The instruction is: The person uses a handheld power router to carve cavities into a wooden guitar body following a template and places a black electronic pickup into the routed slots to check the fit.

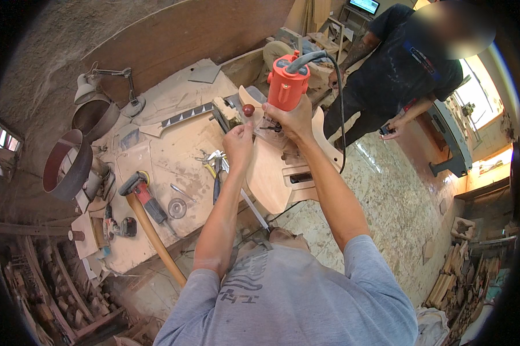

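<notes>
An orange router (289,81) with a thick cable stands on a pale wooden guitar body (268,190), on a clear template or base. My right hand (291,121) is wrapped round the router's lower housing. Just left of it, beneath a dark red knob (248,109), my left hand (238,141) has its fingers drawn together; what they hold is hidden. A small wooden block (225,115) lies beside the body's upper left. A guitar neck (182,118) lies to the left, and metal hand tools (217,167) lie by my left wrist.
The dusty workbench (150,236) carries an angled sander (150,202), a drill (110,222), a lamp (87,86) and sanding drums (64,164). A co-worker in dark clothes (398,75) stands at the right, holding a small dark object. A machine (450,144) and wood offcuts (444,277) are farther right.
</notes>
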The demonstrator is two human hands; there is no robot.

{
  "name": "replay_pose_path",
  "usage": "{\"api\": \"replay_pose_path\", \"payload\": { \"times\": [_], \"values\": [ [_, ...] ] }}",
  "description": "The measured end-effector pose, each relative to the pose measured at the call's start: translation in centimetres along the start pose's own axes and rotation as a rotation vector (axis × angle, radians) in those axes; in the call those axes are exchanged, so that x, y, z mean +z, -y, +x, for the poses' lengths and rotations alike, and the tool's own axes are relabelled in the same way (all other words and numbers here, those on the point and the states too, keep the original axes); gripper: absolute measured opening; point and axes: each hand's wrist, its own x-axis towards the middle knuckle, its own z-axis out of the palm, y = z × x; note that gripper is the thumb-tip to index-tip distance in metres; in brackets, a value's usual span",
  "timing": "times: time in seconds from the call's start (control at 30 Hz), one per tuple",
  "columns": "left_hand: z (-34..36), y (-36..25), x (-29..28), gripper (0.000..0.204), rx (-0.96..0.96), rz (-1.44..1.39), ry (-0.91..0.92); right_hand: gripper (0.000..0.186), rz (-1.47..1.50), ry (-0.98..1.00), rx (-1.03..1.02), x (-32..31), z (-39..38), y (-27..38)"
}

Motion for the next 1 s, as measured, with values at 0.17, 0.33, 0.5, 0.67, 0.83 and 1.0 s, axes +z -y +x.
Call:
{"api": "replay_pose_path", "payload": {
  "times": [0.17,0.33,0.5,0.67,0.83,1.0],
  "values": [
    [-0.5,-0.9,-0.1,0.040,0.022,0.047,-0.005,0.077,0.049,-0.003,0.018,-0.1,-0.4,0.6],
    [-0.7,-1.1,-0.1,0.043,-0.012,0.042,-0.010,0.079,0.019,-0.024,-0.025,-0.2,-0.4,-0.4],
    [-0.7,-1.3,-0.2,0.044,-0.019,0.043,-0.016,0.080,0.008,-0.022,-0.023,0.0,-0.4,-0.1],
    [-0.4,-0.7,-0.1,0.044,-0.018,0.020,-0.012,0.080,-0.023,-0.028,-0.028,0.0,-0.4,0.0],
    [-0.4,-0.3,0.0,0.045,0.002,0.001,-0.020,0.079,-0.022,-0.040,-0.038,0.0,-0.4,-0.2],
    [-0.4,-0.4,-0.1,0.043,0.005,0.028,-0.020,0.078,-0.055,-0.035,-0.017,0.0,-0.4,0.0]
  ]
}}
